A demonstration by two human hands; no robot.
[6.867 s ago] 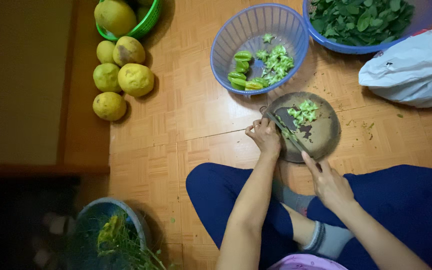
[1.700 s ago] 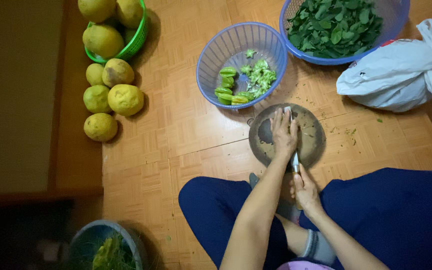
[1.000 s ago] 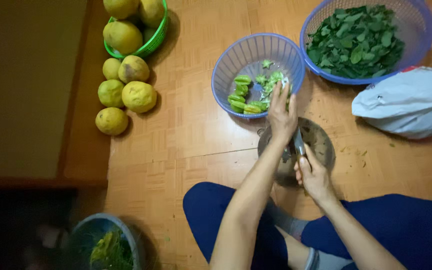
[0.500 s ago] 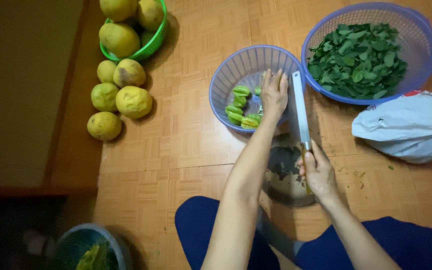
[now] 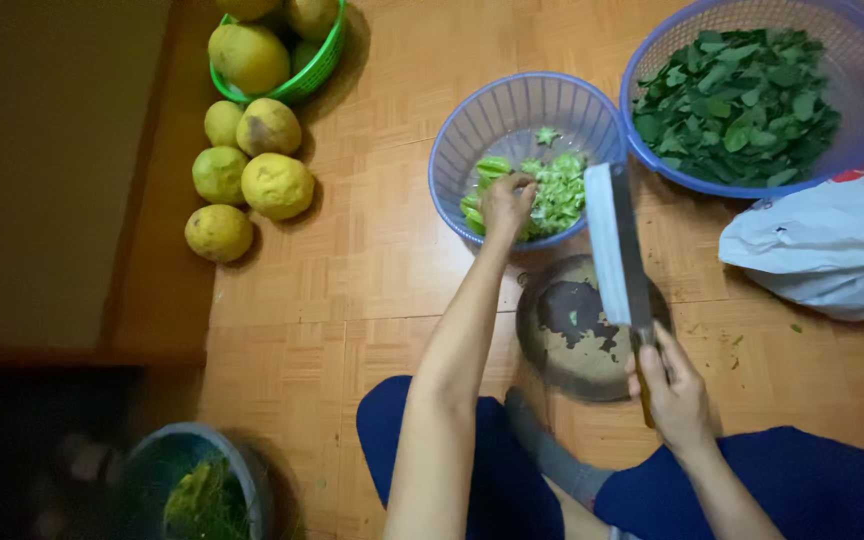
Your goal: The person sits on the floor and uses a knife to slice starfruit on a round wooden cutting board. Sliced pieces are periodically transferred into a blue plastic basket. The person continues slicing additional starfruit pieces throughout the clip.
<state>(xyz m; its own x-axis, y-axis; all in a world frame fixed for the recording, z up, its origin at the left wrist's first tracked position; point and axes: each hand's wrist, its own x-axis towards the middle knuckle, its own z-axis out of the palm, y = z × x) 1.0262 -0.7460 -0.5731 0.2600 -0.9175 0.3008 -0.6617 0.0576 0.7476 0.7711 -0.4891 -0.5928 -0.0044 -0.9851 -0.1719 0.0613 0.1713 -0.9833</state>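
Note:
My left hand (image 5: 507, 200) reaches into the small blue mesh basket (image 5: 464, 125), fingers curled down on a whole green fruit (image 5: 492, 166) beside a heap of chopped green pieces (image 5: 560, 190). My right hand (image 5: 674, 395) grips the handle of a cleaver (image 5: 614, 245). Its broad blade points away from me, raised over the round, dark-stained cutting board (image 5: 577, 335). The board is almost bare, with only a few green scraps on it. My blue-trousered legs are folded just below the board.
A large blue basket (image 5: 642, 75) of dark green leaves (image 5: 742, 105) stands at the far right, with a white plastic bag (image 5: 832, 250) below it. Several yellow-green round fruits (image 5: 252, 170) lie at the left by a green basket (image 5: 317, 70). A blue bucket (image 5: 237, 470) sits lower left.
The chopped pieces went from the board into the small basket. My left hand now reaches down into it, and the cleaver has tilted slightly over the board.

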